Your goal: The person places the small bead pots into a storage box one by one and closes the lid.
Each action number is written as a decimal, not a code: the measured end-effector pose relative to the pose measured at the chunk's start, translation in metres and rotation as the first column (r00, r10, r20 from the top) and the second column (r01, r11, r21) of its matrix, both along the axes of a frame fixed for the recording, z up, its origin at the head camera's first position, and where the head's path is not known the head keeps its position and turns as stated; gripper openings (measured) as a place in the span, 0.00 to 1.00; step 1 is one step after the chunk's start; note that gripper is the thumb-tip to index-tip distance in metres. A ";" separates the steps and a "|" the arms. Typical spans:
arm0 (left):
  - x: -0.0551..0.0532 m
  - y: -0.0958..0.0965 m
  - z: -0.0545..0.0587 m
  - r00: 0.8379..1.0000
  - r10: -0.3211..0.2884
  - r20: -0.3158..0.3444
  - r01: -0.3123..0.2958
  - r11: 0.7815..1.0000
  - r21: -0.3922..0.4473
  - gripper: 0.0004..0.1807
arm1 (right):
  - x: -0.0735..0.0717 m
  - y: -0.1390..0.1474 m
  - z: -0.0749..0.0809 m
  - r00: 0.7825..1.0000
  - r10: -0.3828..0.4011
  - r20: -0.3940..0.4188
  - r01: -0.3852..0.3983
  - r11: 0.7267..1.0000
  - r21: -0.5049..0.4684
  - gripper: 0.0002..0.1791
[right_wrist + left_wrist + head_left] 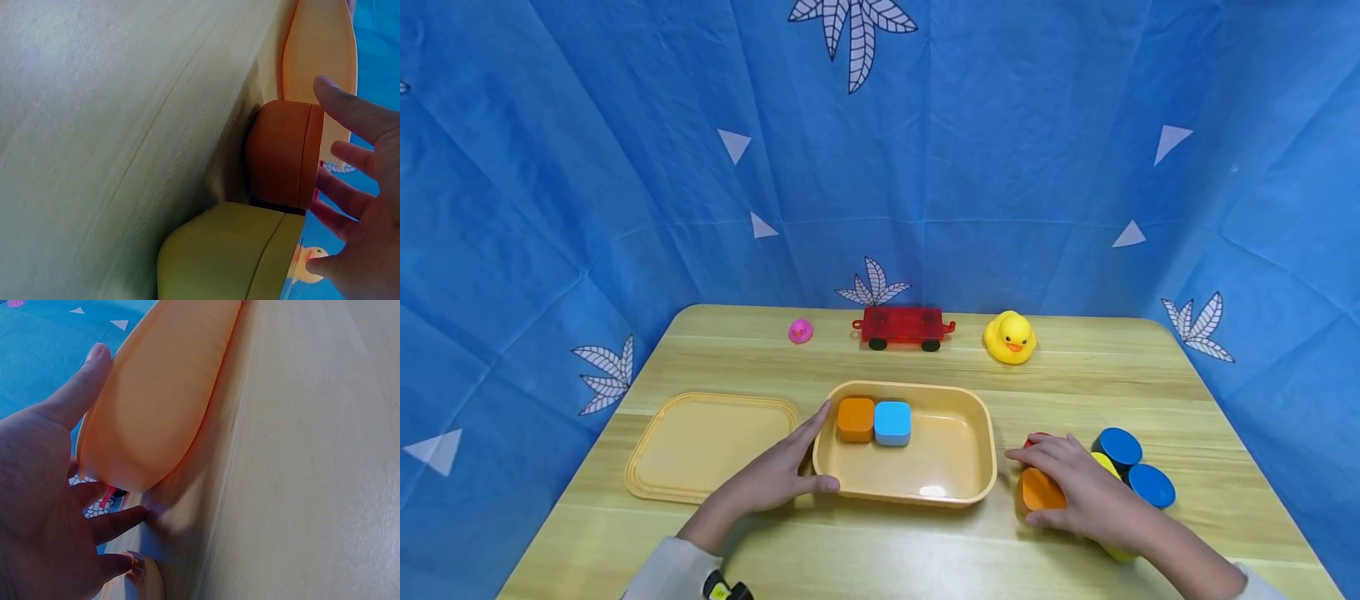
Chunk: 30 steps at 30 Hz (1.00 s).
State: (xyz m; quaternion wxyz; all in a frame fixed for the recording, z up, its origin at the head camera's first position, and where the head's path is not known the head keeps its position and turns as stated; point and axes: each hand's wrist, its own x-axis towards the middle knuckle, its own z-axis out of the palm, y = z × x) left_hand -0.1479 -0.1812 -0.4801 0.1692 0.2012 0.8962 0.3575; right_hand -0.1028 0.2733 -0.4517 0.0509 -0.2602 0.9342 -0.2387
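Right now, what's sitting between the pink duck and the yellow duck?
The red wagon stands between the pink duck and the yellow duck, with bare tabletop on either side, as the head view shows.

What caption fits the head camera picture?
Left hand at the box, right hand at an orange block, yellow duck beyond.

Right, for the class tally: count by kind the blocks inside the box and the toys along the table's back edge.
Orange block and light-blue block: 2 blocks
Pink duck and yellow duck: 2 ducks
Red wagon: 1 wagon
Total: 5
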 end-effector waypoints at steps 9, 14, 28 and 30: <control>0.000 0.000 0.001 1.000 -0.003 -0.006 0.003 1.000 0.010 0.63 | 0.000 0.000 0.002 1.000 0.027 0.004 -0.027 1.000 0.011 0.36; 0.000 0.000 0.000 1.000 0.000 0.002 0.000 1.000 0.008 0.62 | -0.002 -0.002 0.002 1.000 0.019 0.020 -0.019 1.000 0.018 0.35; 0.000 -0.001 0.000 1.000 0.005 0.002 -0.005 1.000 0.002 0.63 | -0.002 -0.011 0.042 1.000 -0.007 0.002 0.007 1.000 0.007 0.33; 0.000 -0.001 0.000 1.000 0.007 0.002 -0.007 1.000 0.002 0.63 | -0.006 -0.013 0.047 1.000 0.008 -0.030 -0.008 1.000 -0.006 0.34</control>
